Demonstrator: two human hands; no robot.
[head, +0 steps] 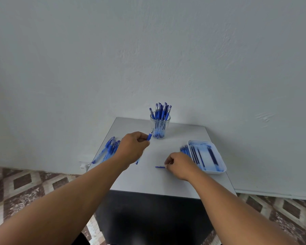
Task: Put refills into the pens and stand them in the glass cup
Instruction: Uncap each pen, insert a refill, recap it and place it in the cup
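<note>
A glass cup [160, 128] stands at the back middle of the small grey table [154, 181], holding several blue pens [162, 110] upright. My left hand [133, 147] is shut on a blue pen [149, 136], its tip pointing up toward the cup and just left of it. My right hand [179, 165] rests on the table and pinches the end of a thin blue refill [160, 167] that lies flat, pointing left. A pile of blue pens [108, 149] lies at the table's left edge. Part of another pen [137, 161] shows under my left hand.
A white tray [217, 171] with several dark refills stands at the table's right side, with more refills [185, 150] lying beside its left rim. The table stands against a pale wall. Patterned floor tiles lie on both sides.
</note>
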